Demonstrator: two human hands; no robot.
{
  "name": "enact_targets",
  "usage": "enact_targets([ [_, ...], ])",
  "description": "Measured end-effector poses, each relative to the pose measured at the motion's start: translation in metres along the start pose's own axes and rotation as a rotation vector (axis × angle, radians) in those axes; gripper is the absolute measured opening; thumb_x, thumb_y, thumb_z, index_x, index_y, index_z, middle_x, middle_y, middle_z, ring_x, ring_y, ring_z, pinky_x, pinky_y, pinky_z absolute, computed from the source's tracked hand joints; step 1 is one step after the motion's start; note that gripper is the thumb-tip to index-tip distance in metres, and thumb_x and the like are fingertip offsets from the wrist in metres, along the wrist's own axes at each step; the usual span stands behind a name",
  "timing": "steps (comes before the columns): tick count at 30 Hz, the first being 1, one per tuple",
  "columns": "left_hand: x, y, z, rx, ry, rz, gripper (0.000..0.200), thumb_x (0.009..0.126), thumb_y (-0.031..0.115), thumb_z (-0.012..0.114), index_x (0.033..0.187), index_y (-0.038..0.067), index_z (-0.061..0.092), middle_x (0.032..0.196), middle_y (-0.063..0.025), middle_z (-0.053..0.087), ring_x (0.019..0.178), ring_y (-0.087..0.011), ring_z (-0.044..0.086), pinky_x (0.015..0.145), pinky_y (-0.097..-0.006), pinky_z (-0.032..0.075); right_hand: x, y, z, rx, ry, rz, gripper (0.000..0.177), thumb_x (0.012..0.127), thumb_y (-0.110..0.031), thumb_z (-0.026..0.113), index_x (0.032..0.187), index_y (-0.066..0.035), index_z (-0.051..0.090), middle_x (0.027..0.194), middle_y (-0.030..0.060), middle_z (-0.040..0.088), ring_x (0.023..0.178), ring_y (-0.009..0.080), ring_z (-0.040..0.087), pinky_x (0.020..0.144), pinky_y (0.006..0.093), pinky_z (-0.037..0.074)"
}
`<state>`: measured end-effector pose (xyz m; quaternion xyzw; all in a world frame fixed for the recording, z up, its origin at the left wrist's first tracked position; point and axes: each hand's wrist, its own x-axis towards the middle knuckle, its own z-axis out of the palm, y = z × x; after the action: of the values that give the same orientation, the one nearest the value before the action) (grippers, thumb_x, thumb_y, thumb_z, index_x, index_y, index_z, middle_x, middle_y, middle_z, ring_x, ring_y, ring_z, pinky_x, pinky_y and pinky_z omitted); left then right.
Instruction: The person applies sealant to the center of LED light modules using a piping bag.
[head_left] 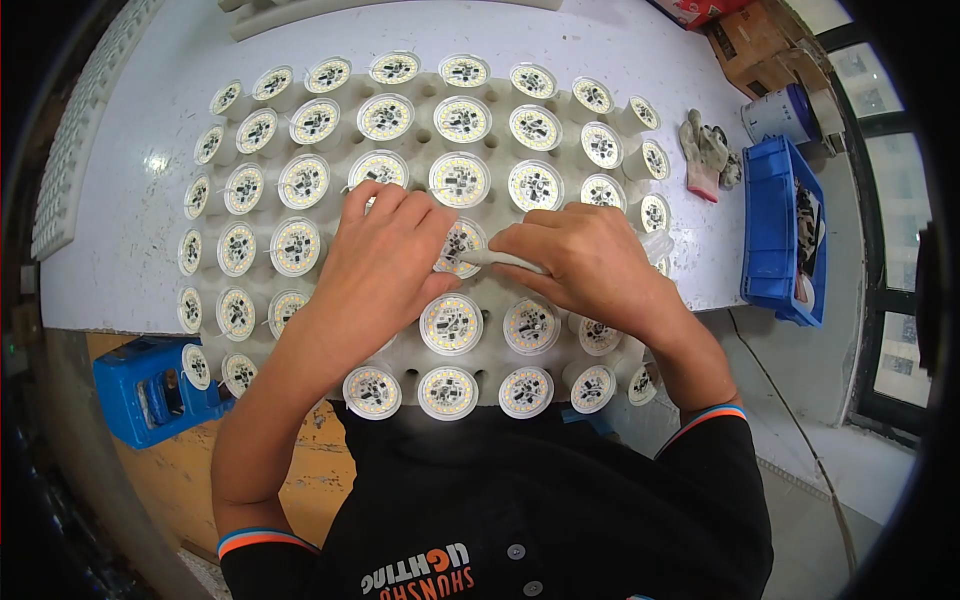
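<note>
Rows of round LED bulbs with open tops stand in a pale foam tray (400,352), each showing a circuit board ringed by small yellow LEDs. My left hand (385,255) is bent around the left side of one LED bulb (462,245) near the middle, its fingers above and its thumb below. From the right, my right hand (590,260) is closed around a white tool with a narrow pointed tip (505,261). The tip reaches the board of that same bulb. A translucent end shows beyond the hand; the tool's middle is hidden by the fingers.
On the right stand a blue bin (765,225) with dark items, a white and blue tub (780,115) and a cardboard box (765,50). Work gloves (705,155) lie near them. A white foam tray (75,140) is at the left edge, above a blue stool (140,400).
</note>
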<state>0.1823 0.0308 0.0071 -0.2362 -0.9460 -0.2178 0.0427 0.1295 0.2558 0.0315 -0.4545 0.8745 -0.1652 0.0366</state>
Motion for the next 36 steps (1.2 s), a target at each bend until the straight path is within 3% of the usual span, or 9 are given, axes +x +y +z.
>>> enact_targets([
  [17, -0.002, 0.0, 0.001, -0.005, 0.005, -0.005, 0.059, 0.068, 0.018, 0.083, 0.12, 0.006, 0.059, 0.111, -0.0089, 0.061, 0.109, -0.0296, 0.053, 0.102, -0.0436, 0.035, 0.001, 0.001, -0.005, 0.053, -0.042, 0.023, 0.015, 0.082, -0.02, 0.074, 0.091, -0.009, 0.072, 0.078, 0.0073, 0.068, 0.071, 0.0291, 0.066, 0.061, 0.0397, 0.051],
  [20, -0.006, -0.003, 0.0, -0.039, 0.023, 0.005, 0.057, 0.068, 0.017, 0.083, 0.12, 0.007, 0.06, 0.113, -0.0086, 0.061, 0.11, -0.0296, 0.054, 0.102, -0.0433, 0.035, -0.003, 0.005, -0.007, 0.299, 0.132, 0.009, 0.015, 0.081, -0.012, 0.075, 0.094, -0.006, 0.074, 0.083, 0.0086, 0.071, 0.072, 0.0254, 0.068, 0.063, 0.0347, 0.052],
  [23, -0.012, -0.006, -0.006, -0.115, 0.179, 0.02, 0.052, 0.07, 0.014, 0.081, 0.118, 0.008, 0.062, 0.114, -0.0081, 0.062, 0.111, -0.0295, 0.055, 0.101, -0.0423, 0.037, -0.01, 0.001, -0.021, 0.388, 0.208, 0.043, 0.018, 0.08, -0.007, 0.076, 0.098, -0.003, 0.074, 0.087, 0.01, 0.073, 0.074, 0.0212, 0.069, 0.066, 0.0306, 0.052],
  [27, -0.027, -0.008, -0.019, -0.183, 0.075, 0.035, 0.037, 0.072, 0.011, 0.079, 0.107, 0.01, 0.067, 0.112, -0.0072, 0.062, 0.109, -0.029, 0.056, 0.098, -0.0413, 0.039, -0.015, -0.004, -0.033, 0.44, 0.251, 0.109, 0.016, 0.081, -0.012, 0.077, 0.096, -0.005, 0.074, 0.088, 0.0097, 0.073, 0.076, 0.025, 0.07, 0.069, 0.0331, 0.054],
  [34, -0.036, 0.01, -0.01, -0.233, -0.067, 0.072, 0.033, 0.071, 0.01, 0.079, 0.102, 0.011, 0.068, 0.119, -0.0073, 0.058, 0.115, -0.0305, 0.05, 0.1, -0.0438, 0.038, -0.022, -0.009, -0.031, 0.43, 0.256, 0.119, 0.019, 0.079, -0.012, 0.079, 0.096, -0.005, 0.075, 0.089, 0.0085, 0.074, 0.078, 0.0241, 0.071, 0.07, 0.0321, 0.054],
  [36, -0.037, 0.012, -0.006, -0.249, -0.072, 0.069, 0.03, 0.071, 0.01, 0.079, 0.099, 0.01, 0.068, 0.119, -0.0081, 0.058, 0.116, -0.0297, 0.05, 0.102, -0.0447, 0.036, -0.024, -0.007, -0.027, 0.447, 0.261, 0.088, 0.02, 0.079, -0.007, 0.077, 0.099, -0.003, 0.075, 0.088, 0.0086, 0.074, 0.076, 0.0185, 0.069, 0.068, 0.0295, 0.052],
])
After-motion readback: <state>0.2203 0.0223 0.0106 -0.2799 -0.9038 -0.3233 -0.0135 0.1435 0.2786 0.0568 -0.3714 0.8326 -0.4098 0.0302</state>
